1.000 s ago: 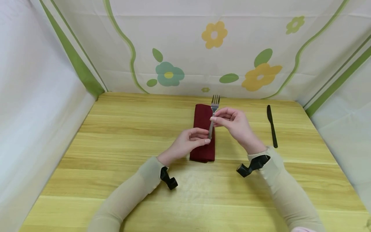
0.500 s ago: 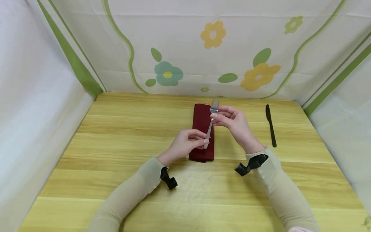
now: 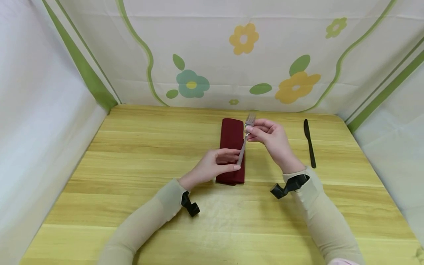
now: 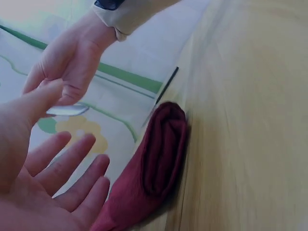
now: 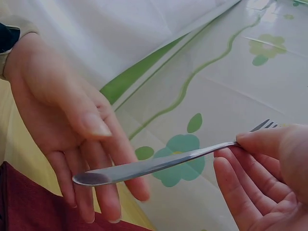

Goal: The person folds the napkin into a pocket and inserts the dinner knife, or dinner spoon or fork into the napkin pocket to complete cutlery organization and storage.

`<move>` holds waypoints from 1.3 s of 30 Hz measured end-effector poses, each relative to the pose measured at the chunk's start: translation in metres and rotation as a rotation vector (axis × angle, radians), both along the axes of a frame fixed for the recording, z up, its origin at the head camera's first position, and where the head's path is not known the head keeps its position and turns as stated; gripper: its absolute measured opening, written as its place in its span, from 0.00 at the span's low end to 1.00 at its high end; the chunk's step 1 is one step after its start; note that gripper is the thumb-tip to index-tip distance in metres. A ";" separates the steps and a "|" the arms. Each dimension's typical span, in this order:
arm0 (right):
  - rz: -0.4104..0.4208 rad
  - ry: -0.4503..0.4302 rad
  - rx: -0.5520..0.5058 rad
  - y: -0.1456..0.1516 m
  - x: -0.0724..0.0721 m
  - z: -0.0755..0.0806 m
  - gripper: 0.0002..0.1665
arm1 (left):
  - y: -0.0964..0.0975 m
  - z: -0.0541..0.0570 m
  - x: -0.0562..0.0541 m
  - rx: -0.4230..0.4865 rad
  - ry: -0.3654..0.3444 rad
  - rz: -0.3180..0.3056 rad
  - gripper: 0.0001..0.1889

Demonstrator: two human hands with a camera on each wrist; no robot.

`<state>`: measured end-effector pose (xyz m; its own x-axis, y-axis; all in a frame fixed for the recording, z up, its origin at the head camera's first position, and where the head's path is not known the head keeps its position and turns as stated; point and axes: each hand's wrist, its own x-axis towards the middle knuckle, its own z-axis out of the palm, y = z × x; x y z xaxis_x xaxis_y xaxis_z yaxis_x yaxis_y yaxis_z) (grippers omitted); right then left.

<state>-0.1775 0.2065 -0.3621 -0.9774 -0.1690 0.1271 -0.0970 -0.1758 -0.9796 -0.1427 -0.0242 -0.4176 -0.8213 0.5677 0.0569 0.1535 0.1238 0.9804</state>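
My right hand (image 3: 273,143) pinches a metal fork (image 5: 144,166) between thumb and fingers near its neck, tines pointing away. The fork is held up over a folded dark red cloth napkin (image 3: 232,133) and slants, its handle end toward my left hand (image 3: 210,167). In the right wrist view the left hand's fingers (image 5: 103,166) are extended and apart behind the handle end, the thumb raised off it. The left wrist view shows that palm with nothing gripped. Rolled layers show at the near end of the napkin (image 4: 163,149).
A black knife (image 3: 310,143) lies on the wooden table (image 3: 149,147) to the right of the right hand. White cloth with printed flowers (image 3: 192,84) hangs along the table's back edge, and more white cloth (image 3: 43,92) stands along the left side.
The fork dipped and its handle end came nearer, then it shifted slightly right with the right hand. The left hand's thumb and fingers, earlier at the handle end, have spread and let it go.
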 end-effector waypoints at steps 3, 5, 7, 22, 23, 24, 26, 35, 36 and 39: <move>-0.011 -0.002 -0.023 0.005 -0.001 0.001 0.08 | -0.006 -0.001 0.002 -0.112 0.092 -0.043 0.32; -0.016 0.000 -0.033 0.008 -0.002 0.001 0.07 | -0.009 -0.003 0.004 -0.223 0.165 -0.089 0.36; -0.017 0.002 -0.048 0.011 -0.003 0.001 0.07 | -0.012 -0.004 0.006 -0.356 0.249 -0.151 0.42; -0.009 -0.033 -0.058 0.009 -0.010 0.000 0.09 | -0.008 -0.012 0.020 -0.887 0.552 -0.429 0.50; -0.005 -0.036 -0.058 0.009 -0.012 -0.001 0.09 | -0.008 -0.012 0.020 -0.899 0.552 -0.428 0.50; -0.002 -0.039 -0.059 0.008 -0.015 -0.002 0.09 | -0.007 -0.012 0.020 -0.911 0.553 -0.428 0.49; 0.010 -0.047 -0.068 0.006 -0.021 -0.006 0.10 | -0.006 -0.011 0.021 -0.934 0.554 -0.426 0.47; 0.021 -0.127 -0.055 -0.010 -0.058 -0.024 0.17 | -0.002 -0.011 0.020 -0.972 0.564 -0.430 0.40; 0.023 -0.137 -0.055 -0.012 -0.062 -0.027 0.16 | -0.001 -0.011 0.020 -0.972 0.566 -0.429 0.40; 0.022 -0.165 -0.047 -0.018 -0.073 -0.036 0.14 | 0.000 -0.013 0.020 -0.986 0.575 -0.433 0.40</move>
